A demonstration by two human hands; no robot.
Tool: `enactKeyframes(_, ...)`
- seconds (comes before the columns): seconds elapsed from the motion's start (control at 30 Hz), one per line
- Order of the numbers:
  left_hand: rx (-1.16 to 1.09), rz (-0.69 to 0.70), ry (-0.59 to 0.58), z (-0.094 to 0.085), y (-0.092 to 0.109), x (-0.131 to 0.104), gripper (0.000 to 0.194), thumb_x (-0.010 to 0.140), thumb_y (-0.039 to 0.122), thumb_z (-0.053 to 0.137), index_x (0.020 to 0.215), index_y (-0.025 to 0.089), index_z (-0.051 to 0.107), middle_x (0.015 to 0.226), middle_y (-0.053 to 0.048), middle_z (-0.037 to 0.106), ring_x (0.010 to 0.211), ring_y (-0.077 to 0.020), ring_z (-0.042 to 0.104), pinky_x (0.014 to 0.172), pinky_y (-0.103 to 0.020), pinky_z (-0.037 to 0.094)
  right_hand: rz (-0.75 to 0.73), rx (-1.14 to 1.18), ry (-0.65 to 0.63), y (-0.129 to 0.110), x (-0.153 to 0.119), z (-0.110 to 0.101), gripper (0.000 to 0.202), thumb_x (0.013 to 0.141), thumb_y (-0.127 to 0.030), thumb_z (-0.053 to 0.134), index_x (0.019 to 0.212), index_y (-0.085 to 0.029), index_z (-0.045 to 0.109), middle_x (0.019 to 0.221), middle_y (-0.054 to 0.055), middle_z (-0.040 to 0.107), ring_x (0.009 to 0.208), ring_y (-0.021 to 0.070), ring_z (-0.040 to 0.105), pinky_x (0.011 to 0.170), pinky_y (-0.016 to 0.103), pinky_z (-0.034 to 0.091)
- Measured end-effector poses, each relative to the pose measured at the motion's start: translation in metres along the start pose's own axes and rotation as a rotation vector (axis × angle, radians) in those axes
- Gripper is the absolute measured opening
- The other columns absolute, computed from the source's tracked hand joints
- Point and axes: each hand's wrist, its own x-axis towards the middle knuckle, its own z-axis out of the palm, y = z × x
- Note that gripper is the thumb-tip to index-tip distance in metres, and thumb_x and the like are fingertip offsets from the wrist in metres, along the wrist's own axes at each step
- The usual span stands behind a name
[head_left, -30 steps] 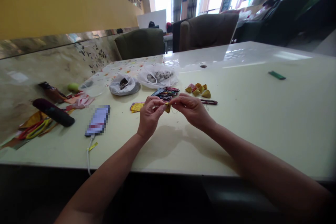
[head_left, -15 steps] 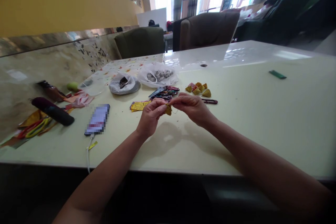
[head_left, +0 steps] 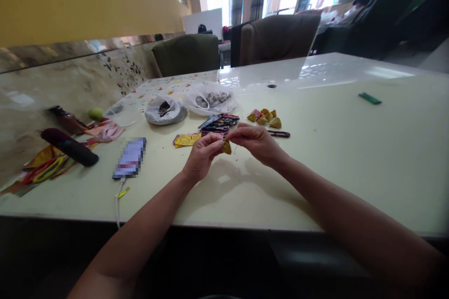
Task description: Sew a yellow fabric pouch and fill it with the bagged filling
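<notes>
A small yellow cloth pouch (head_left: 227,147) is pinched between the thumb and fingers of my left hand (head_left: 203,153). Against the pouch's top edge, my right hand (head_left: 257,142) has its thumb and forefinger pressed together; what sits in that pinch is too small to tell. A thin thread hangs by the pouch. Beyond my hands lie a stack of folded patterned cloth pieces (head_left: 218,123) and a flat yellow printed cloth piece (head_left: 187,139). Several similar yellow pouches (head_left: 275,123) are grouped behind my right hand, near dark red thread snips (head_left: 280,134).
Two white plastic bags (head_left: 210,99) with stuffing stand at the back. On the left are a phone (head_left: 129,158) on a white cable, a dark cylinder (head_left: 70,147), cloth strips (head_left: 45,169) and a green fruit (head_left: 96,113). A green lighter (head_left: 370,98) lies far right.
Both hands stay nearly in place over the table. The pouch has turned slightly and shows a little more below my left fingers. The view has shifted very slightly.
</notes>
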Motion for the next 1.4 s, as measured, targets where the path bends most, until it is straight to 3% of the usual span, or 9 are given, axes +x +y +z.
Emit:
enactKeyframes(0.37,0.000,0.028,0.000,0.000,-0.001,0.000,0.026,0.069,0.035,0.086,0.078,0.017,0.070,0.078,0.000,0.064,0.072,-0.0112,0.059,0.072,-0.027,0.051,0.022,0.011,-0.045,-0.004,0.002,-0.006,0.011,0.087,-0.035,0.072,0.086,-0.029,0.081,0.081,0.002,0.065,0.079,0.0173,0.060,0.074,0.035,0.051)
enactKeyframes(0.6,-0.012,0.020,-0.015,0.001,0.001,-0.001,0.025,0.068,0.034,0.087,0.076,0.017,0.071,0.080,-0.001,0.062,0.073,-0.0110,0.058,0.071,-0.026,0.052,-0.008,0.004,-0.066,-0.005,0.004,-0.007,0.014,0.088,-0.038,0.072,0.083,-0.028,0.080,0.082,0.003,0.067,0.079,0.0184,0.060,0.077,0.039,0.053)
enactKeyframes(1.07,0.018,-0.011,-0.013,0.000,0.001,0.000,0.026,0.067,0.034,0.086,0.075,0.016,0.070,0.074,-0.001,0.063,0.070,-0.0113,0.058,0.069,-0.026,0.052,-0.036,-0.059,-0.034,0.002,0.001,-0.003,0.015,0.089,-0.033,0.069,0.086,-0.022,0.080,0.076,0.001,0.060,0.073,0.0144,0.057,0.071,0.031,0.047)
enactKeyframes(1.4,0.111,0.047,-0.020,-0.001,-0.008,0.000,0.028,0.072,0.039,0.084,0.081,0.016,0.070,0.085,-0.002,0.063,0.078,-0.0131,0.061,0.076,-0.030,0.054,-0.101,-0.224,0.032,-0.005,-0.005,0.014,0.006,0.092,-0.021,0.059,0.086,-0.020,0.062,0.082,0.001,0.064,0.074,0.0150,0.056,0.068,0.029,0.044)
